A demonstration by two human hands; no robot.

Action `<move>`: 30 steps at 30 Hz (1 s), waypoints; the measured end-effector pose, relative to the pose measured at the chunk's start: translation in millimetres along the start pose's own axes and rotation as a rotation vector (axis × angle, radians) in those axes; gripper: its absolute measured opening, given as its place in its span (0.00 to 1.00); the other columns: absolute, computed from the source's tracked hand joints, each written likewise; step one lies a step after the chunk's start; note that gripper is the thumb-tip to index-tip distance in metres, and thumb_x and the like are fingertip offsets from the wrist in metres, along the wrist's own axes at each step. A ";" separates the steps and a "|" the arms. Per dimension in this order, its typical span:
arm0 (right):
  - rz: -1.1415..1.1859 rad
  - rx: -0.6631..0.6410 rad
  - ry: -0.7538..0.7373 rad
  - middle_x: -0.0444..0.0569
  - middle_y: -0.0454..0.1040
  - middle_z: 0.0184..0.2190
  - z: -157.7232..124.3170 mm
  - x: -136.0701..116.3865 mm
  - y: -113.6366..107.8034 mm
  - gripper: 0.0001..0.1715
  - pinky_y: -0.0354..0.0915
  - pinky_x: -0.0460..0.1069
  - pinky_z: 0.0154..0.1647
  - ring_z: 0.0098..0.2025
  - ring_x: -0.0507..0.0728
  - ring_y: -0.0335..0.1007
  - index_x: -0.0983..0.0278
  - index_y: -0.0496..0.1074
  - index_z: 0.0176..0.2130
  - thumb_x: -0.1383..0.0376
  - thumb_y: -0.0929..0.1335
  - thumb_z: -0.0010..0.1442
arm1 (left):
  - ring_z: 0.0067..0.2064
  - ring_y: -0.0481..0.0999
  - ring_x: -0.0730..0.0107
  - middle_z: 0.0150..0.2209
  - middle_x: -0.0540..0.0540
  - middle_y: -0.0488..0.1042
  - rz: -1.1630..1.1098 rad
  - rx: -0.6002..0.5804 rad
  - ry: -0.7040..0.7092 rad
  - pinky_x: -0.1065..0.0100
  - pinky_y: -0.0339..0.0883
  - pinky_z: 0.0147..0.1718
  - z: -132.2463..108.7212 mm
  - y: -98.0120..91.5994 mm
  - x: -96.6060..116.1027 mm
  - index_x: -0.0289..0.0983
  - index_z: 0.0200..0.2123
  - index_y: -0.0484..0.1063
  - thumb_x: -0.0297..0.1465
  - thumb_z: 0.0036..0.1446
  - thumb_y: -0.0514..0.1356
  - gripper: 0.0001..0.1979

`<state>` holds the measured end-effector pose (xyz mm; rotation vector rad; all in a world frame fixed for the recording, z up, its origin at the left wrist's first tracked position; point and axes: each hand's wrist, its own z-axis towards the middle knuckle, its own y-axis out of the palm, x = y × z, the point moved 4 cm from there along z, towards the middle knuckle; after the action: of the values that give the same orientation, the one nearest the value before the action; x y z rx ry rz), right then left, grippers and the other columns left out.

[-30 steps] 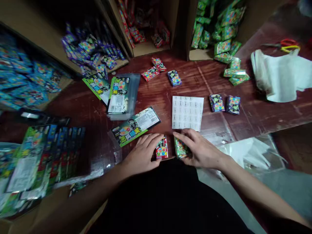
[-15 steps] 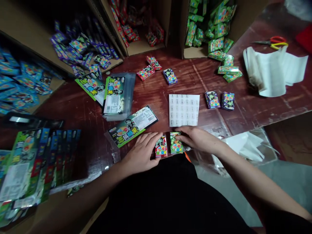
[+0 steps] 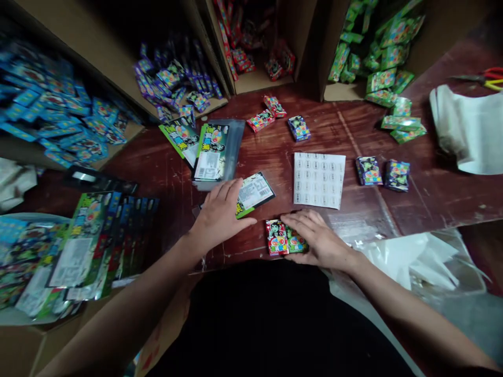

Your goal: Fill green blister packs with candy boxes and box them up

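At the table's near edge a small red candy box [image 3: 276, 236] and a green candy box [image 3: 295, 242] lie side by side, touching. My right hand [image 3: 323, 242] is closed around the green box and covers part of it. To the left, my left hand [image 3: 220, 212] lies over a printed plastic bag [image 3: 255, 192], hiding much of it; its fingers are stretched out, the thumb apart. Behind the two boxes is a white sheet of round stickers [image 3: 319, 180]. A stack of printed bags [image 3: 214, 152] lies beyond my left hand.
Open cartons along the back hold blue boxes [image 3: 58, 104], purple boxes [image 3: 173, 78], red boxes [image 3: 243, 57] and green boxes [image 3: 387, 57]. Loose purple boxes [image 3: 368, 171] lie at right, near white paper [image 3: 471, 131] and scissors [image 3: 483, 78]. Filled bags [image 3: 90, 241] stand at left.
My left hand has let go of the red box and moved left onto the printed bag. My right hand has brought the green box against the red one. The view has shifted left.
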<state>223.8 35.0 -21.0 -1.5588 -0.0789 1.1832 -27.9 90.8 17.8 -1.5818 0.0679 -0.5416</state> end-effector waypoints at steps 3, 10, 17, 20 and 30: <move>0.071 0.083 0.011 0.56 0.68 0.62 -1.2 -4.7 -11.9 0.47 0.62 0.65 0.62 0.62 0.68 0.63 0.57 0.56 0.69 0.53 0.74 0.58 | 0.62 0.66 0.40 0.64 0.33 0.65 0.043 -0.083 0.015 0.43 0.61 0.60 -19.8 2.1 -15.2 0.35 0.68 0.56 0.40 0.55 0.67 0.41; 0.039 0.106 0.029 0.55 0.69 0.60 8.6 -6.2 -27.8 0.45 0.61 0.65 0.59 0.60 0.69 0.64 0.55 0.59 0.67 0.53 0.75 0.56 | 0.65 0.63 0.47 0.65 0.37 0.60 -0.122 -0.192 0.134 0.50 0.59 0.64 -78.9 -9.0 -17.4 0.42 0.72 0.48 0.34 0.58 0.65 0.43; 0.226 -0.096 -0.061 0.53 0.69 0.61 17.8 -4.9 -18.8 0.50 0.59 0.63 0.63 0.61 0.67 0.63 0.54 0.57 0.68 0.51 0.76 0.54 | 0.68 0.59 0.48 0.68 0.38 0.57 -0.233 -0.299 0.156 0.51 0.58 0.66 -88.0 -6.8 -22.4 0.45 0.73 0.48 0.35 0.60 0.66 0.43; 0.183 -0.106 -0.028 0.52 0.69 0.62 22.1 -7.4 -18.5 0.49 0.59 0.64 0.63 0.61 0.67 0.63 0.53 0.56 0.69 0.52 0.75 0.55 | 0.69 0.59 0.49 0.69 0.38 0.57 -0.256 -0.319 0.158 0.50 0.58 0.66 -88.3 -9.3 -17.5 0.45 0.73 0.47 0.36 0.60 0.65 0.43; 0.097 -0.132 0.005 0.60 0.46 0.74 33.5 -15.0 -15.0 0.67 0.55 0.68 0.70 0.73 0.71 0.46 0.60 0.35 0.75 0.48 0.76 0.56 | 0.65 0.61 0.49 0.67 0.40 0.63 -0.214 -0.271 0.106 0.48 0.59 0.65 -75.0 2.1 -5.2 0.44 0.72 0.51 0.37 0.59 0.67 0.42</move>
<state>200.6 55.2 4.1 -1.6973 -0.0799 1.2708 -60.2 23.0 13.2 -1.8351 0.0536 -0.8100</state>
